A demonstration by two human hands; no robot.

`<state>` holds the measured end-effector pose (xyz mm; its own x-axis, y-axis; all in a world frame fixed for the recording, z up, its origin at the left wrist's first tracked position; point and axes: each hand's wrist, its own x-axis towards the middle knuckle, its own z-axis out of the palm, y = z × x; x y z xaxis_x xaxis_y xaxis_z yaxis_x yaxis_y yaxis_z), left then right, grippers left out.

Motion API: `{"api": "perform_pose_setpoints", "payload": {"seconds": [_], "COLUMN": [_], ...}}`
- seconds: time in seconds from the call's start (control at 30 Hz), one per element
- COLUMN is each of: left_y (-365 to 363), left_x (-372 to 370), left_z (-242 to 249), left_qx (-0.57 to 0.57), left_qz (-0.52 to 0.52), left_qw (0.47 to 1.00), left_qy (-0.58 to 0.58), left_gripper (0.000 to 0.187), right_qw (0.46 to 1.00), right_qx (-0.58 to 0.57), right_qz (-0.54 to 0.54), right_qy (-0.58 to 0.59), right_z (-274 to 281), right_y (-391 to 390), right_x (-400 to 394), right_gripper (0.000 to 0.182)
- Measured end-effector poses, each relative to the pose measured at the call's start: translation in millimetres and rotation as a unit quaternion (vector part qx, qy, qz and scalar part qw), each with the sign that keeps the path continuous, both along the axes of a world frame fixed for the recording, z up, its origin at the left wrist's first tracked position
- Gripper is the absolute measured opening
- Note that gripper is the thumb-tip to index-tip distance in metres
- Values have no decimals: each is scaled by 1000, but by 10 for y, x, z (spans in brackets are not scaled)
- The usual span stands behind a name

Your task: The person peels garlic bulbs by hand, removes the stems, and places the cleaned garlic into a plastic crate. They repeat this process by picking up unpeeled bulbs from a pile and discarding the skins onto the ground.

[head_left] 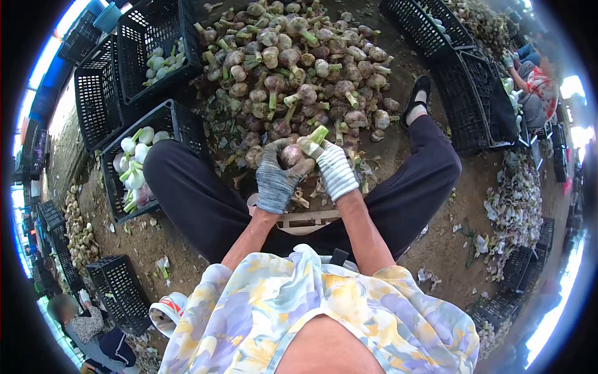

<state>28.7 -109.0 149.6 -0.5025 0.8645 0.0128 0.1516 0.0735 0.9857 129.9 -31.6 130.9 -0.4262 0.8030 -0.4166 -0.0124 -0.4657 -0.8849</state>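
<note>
My left hand [278, 177], in a grey glove, is wrapped round a purplish garlic bulb [291, 156]. Close beside it, my right hand [333, 165], in a white and grey striped glove, has its fingers closed at the bulb's green cut stem [319, 134]. The two hands nearly meet just in front of a large pile of unpeeled garlic bulbs [293, 62] with short stems. Part of the held bulb is hidden by the fingers.
Black crates at the left hold peeled white bulbs [140, 156]; another black crate [470, 100] stands at the right. Skins [517, 206] litter the ground. One person [539, 90] sits at the upper right, another [93, 330] at the lower left.
</note>
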Motion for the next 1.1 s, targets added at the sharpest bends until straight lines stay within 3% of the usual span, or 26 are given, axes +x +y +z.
{"api": "perform_pose_setpoints", "payload": {"seconds": [0.07,0.13,0.2,0.27,0.3,0.37,0.4,0.43,0.47,0.53,0.67,0.73,0.77,0.93,0.97,1.0,1.03,1.07,1.1], "left_y": [-40,-62,-44,-54,-45,-55,-71,-73,-71,-79,-72,-48,-52,-51,-31,0,29,19,-12], "left_x": [-17,-71,-146,-131,-99,-37,-24,-20,-20,-31,-61,-94,-102,-200,-212,-228,-228,-289,-382], "left_z": [-27,-189,-380,-379,-342,-68,-73,-77,-82,-115,-286,-350,-308,-433,-441,-445,-450,-520,-616], "left_qx": [12,2,13,24,42,10,9,13,18,11,10,25,29,32,-39,-107,-180,-179,-182], "left_qz": [10,31,42,32,24,10,8,7,8,20,35,50,28,12,49,81,102,100,19], "left_qw": [1000,999,985,987,996,999,999,996,992,997,999,982,982,976,905,785,769,769,764], "left_qy": [16,17,-166,-153,-77,49,47,86,125,79,-17,-179,-183,-213,-420,-604,-604,-605,-619], "left_gripper": [48,46,46,46,47,49,49,50,51,51,45,36,29,31,33,36,46,46,50], "right_qw": [997,997,998,997,991,988,984,993,994,998,999,999,998,999,999,997,997,997,972], "right_qx": [-60,-38,-13,-14,-93,-94,-96,-42,-83,-21,-19,-29,-22,-11,18,49,69,71,225], "right_qz": [-14,0,9,1,-10,-30,-53,-52,-28,-29,-14,5,-4,30,35,40,38,38,51], "right_qy": [51,60,66,73,92,117,142,94,70,51,38,44,51,13,26,41,20,19,-47], "right_z": [-21,-75,-133,-125,-77,6,52,106,52,-24,-79,-128,-119,-111,-152,-185,-215,-238,-292], "right_y": [-46,-72,-81,-87,-74,-58,-61,-51,-39,-45,-41,-49,-72,-62,-57,-48,-70,-72,-60], "right_x": [-8,17,60,72,102,53,20,-38,-81,-114,-27,59,71,170,147,131,118,86,61], "right_gripper": [24,23,22,22,23,23,23,23,23,21,18,21,22,22,22,23,21,21,20]}}
